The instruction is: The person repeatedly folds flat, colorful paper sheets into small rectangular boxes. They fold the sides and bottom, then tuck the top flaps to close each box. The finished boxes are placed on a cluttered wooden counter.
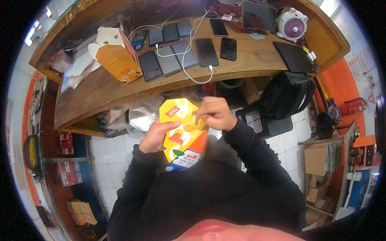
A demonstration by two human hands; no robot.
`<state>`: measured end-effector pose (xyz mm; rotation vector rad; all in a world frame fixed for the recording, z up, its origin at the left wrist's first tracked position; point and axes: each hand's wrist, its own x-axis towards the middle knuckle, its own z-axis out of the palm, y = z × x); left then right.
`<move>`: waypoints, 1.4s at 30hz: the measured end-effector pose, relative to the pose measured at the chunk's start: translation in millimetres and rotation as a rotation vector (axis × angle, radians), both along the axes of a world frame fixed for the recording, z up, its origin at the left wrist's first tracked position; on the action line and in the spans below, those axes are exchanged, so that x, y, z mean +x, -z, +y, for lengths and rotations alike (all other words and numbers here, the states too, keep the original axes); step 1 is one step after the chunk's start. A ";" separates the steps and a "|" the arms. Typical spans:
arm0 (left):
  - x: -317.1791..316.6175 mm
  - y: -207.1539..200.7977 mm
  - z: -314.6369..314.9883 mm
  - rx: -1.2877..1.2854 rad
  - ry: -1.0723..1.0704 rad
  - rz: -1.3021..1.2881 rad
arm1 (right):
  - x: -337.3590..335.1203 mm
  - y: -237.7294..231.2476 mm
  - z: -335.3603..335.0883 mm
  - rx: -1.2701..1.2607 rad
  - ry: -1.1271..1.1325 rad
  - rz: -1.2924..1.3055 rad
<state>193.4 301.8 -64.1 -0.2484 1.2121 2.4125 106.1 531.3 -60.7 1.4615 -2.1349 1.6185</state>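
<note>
I hold the carton (179,129) with my left hand (153,136); the thumb presses its yellow front at the left edge, the other fingers are hidden behind; my right hand (218,114) is at the upper right edge, fingers curled, tips drawn together and touching the carton; whether they pinch it, I cannot tell. The carton is between the fingers of both hands, on the near side of the surface (94,99); beyond my left fingers stands a stack (116,63) of yellow cartons; beyond my right fingers lie phones (207,52); right of these fingers is a backpack (283,98); farther beyond, to the right, stands a fan (286,20).
</note>
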 end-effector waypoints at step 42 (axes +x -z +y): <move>33.3 12.5 -6.6 -1.470 0.031 0.727 | 63.6 49.6 -46.0 0.033 0.078 -0.245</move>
